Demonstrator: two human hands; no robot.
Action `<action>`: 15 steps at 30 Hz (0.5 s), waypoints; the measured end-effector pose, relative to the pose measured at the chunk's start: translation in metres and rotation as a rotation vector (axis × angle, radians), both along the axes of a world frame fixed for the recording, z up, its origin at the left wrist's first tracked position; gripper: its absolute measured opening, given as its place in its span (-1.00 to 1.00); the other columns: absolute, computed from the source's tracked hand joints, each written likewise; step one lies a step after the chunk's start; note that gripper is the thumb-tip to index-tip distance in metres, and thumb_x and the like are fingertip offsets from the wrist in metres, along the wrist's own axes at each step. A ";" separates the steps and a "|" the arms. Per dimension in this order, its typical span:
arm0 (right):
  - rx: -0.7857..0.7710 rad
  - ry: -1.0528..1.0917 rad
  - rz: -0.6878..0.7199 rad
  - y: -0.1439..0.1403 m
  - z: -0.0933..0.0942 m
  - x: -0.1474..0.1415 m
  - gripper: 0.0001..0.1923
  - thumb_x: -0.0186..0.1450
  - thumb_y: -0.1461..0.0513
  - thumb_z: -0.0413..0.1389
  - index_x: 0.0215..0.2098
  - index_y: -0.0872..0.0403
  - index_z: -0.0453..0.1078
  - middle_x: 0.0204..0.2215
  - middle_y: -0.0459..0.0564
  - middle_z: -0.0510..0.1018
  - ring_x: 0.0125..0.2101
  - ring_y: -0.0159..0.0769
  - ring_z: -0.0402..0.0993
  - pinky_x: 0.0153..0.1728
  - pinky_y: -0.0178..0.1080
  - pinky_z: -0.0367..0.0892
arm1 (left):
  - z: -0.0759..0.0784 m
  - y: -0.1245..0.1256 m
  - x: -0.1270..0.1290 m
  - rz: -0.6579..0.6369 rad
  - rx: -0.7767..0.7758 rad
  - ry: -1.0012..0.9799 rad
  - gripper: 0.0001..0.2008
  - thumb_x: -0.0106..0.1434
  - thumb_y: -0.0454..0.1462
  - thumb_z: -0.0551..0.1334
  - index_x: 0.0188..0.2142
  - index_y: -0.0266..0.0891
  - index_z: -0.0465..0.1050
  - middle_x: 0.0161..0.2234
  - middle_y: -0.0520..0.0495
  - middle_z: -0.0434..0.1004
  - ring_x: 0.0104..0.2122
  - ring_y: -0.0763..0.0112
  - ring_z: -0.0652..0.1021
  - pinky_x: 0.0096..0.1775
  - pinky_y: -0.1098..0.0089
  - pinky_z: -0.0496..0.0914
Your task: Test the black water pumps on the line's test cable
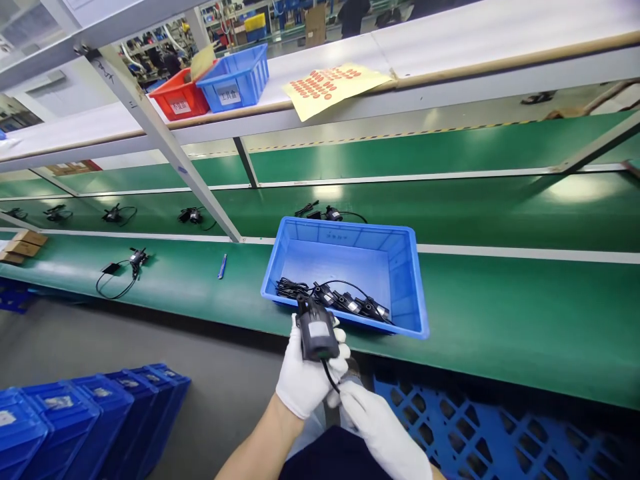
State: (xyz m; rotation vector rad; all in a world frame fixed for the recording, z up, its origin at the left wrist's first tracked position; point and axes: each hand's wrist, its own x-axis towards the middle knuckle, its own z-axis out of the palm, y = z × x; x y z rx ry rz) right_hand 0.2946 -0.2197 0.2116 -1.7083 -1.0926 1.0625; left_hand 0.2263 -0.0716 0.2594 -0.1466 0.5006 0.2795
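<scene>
In front of the bench edge, my gloved left hand (306, 380) grips a small black pump (318, 333) with a pale label on its side. A black cable (330, 377) runs down from the pump. My gloved right hand (373, 420) pinches that cable a little below the pump. Just beyond my hands stands a blue plastic bin (420, 287), where several similar black pumps (350, 303) and coiled cables lie along the near side.
More black devices with cables sit on the green bench (500, 320) and the belt behind it. A blue cutter (223, 267) lies left of the bin. Overhead, a shelf holds a red bin (180, 100), a blue bin (235, 77) and a yellow sticker sheet (330, 88). Blue crates (85, 413) stand lower left.
</scene>
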 end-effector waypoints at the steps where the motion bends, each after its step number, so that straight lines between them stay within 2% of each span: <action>1: 0.005 -0.058 -0.037 -0.005 0.007 0.003 -0.50 0.50 -0.06 -0.16 -0.34 -0.03 0.49 -0.42 -0.01 0.63 -0.41 -0.22 0.58 -0.33 -0.23 0.53 | 0.004 -0.003 0.003 0.048 -0.077 0.067 -0.53 0.37 0.04 0.18 -0.09 -0.36 0.47 -0.28 -0.16 0.45 -0.37 0.42 0.47 -0.41 0.49 0.43; 4: 0.105 -0.277 -0.115 -0.016 0.029 0.013 -0.53 0.51 -0.03 -0.14 -0.20 -0.01 0.54 -0.29 0.00 0.69 -0.33 -0.24 0.66 -0.28 -0.30 0.55 | 0.014 -0.014 0.009 0.143 -0.245 0.178 -0.58 0.48 -0.02 0.00 -0.11 -0.32 0.45 -0.26 -0.16 0.46 -0.26 0.36 0.51 -0.22 0.40 0.52; 7: 0.203 -0.422 -0.122 -0.024 0.046 0.019 -0.54 0.52 0.03 -0.14 -0.25 -0.02 0.54 -0.38 -0.02 0.68 -0.45 -0.26 0.63 -0.41 -0.32 0.52 | 0.013 -0.023 0.011 0.098 -0.259 0.099 -0.57 0.47 -0.03 0.02 -0.09 -0.37 0.44 -0.27 -0.17 0.42 -0.32 0.39 0.48 -0.31 0.45 0.48; 9: 0.201 -0.429 -0.113 -0.032 0.051 0.021 -0.60 0.51 0.08 -0.10 -0.28 -0.04 0.53 -0.42 -0.03 0.66 -0.48 -0.27 0.60 -0.45 -0.31 0.50 | 0.009 -0.028 0.010 0.026 -0.148 0.003 -0.54 0.42 0.00 0.10 -0.11 -0.41 0.45 -0.32 -0.14 0.39 -0.43 0.45 0.41 -0.44 0.50 0.37; 11: 0.165 -0.373 -0.112 -0.041 0.055 0.021 -0.67 0.49 0.10 -0.05 -0.24 -0.08 0.54 -0.38 -0.04 0.66 -0.43 -0.26 0.62 -0.40 -0.31 0.52 | 0.004 -0.031 0.007 -0.013 0.021 -0.070 -0.50 0.34 0.05 0.18 -0.14 -0.41 0.48 -0.37 -0.10 0.37 -0.52 0.50 0.31 -0.53 0.52 0.23; 13: 0.106 -0.299 -0.136 -0.049 0.058 0.021 -0.73 0.47 0.09 -0.01 -0.20 -0.14 0.54 -0.34 -0.06 0.65 -0.39 -0.26 0.63 -0.36 -0.31 0.54 | 0.000 -0.032 0.005 -0.043 0.156 -0.112 -0.46 0.26 0.11 0.24 -0.17 -0.39 0.50 -0.39 -0.08 0.36 -0.55 0.52 0.25 -0.55 0.51 0.13; 15: 0.066 -0.251 -0.168 -0.056 0.061 0.020 -0.74 0.46 0.06 0.00 -0.23 -0.17 0.54 -0.33 -0.07 0.64 -0.38 -0.25 0.62 -0.35 -0.29 0.55 | -0.004 -0.032 0.003 -0.085 0.226 -0.135 -0.39 0.18 0.17 0.29 -0.18 -0.39 0.52 -0.40 -0.07 0.37 -0.56 0.52 0.27 -0.56 0.50 0.10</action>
